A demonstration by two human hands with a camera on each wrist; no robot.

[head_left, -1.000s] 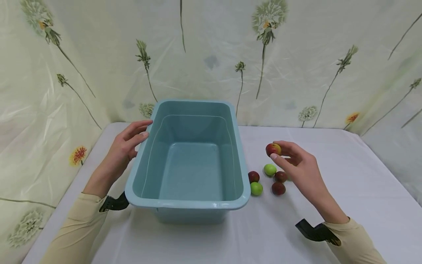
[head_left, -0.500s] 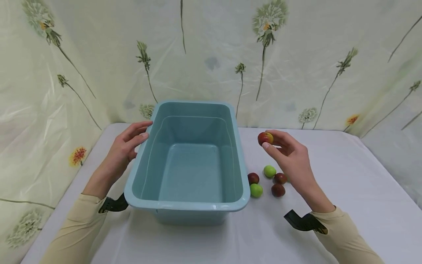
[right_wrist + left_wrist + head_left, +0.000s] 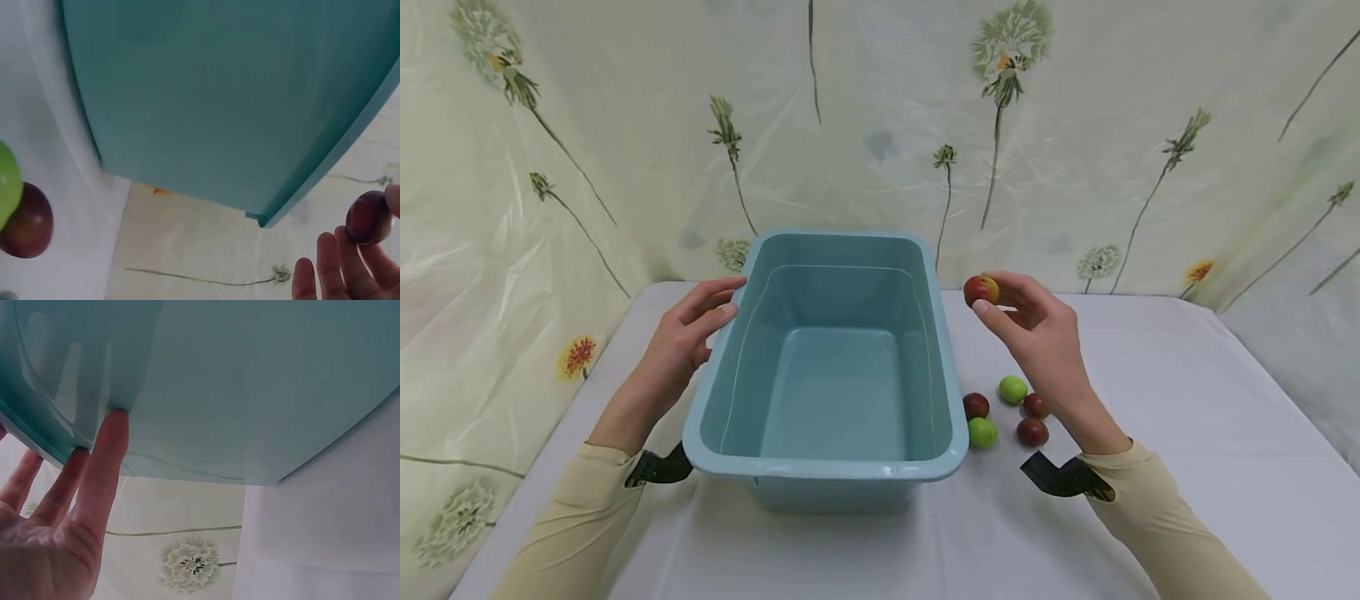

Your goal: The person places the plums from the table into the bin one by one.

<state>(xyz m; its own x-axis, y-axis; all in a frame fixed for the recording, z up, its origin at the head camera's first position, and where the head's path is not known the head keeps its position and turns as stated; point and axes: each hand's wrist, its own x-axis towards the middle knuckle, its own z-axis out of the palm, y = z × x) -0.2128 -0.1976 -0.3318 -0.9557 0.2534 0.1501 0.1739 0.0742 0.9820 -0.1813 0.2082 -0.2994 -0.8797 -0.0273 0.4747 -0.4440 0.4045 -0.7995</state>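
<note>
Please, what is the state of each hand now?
Left hand: open, touching the blue tub.
Right hand: holding a red-and-yellow fruit.

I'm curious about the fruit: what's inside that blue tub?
The blue tub shows only bare floor and walls. Its near inner wall is hidden behind the front rim, so anything against it can't be seen.

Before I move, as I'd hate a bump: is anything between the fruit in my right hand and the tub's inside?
Only the right rim of the tub; the fruit in your right hand is outside it, and I can't tell whether it's high enough. The loose fruits lie nearer you, off that path.
</note>
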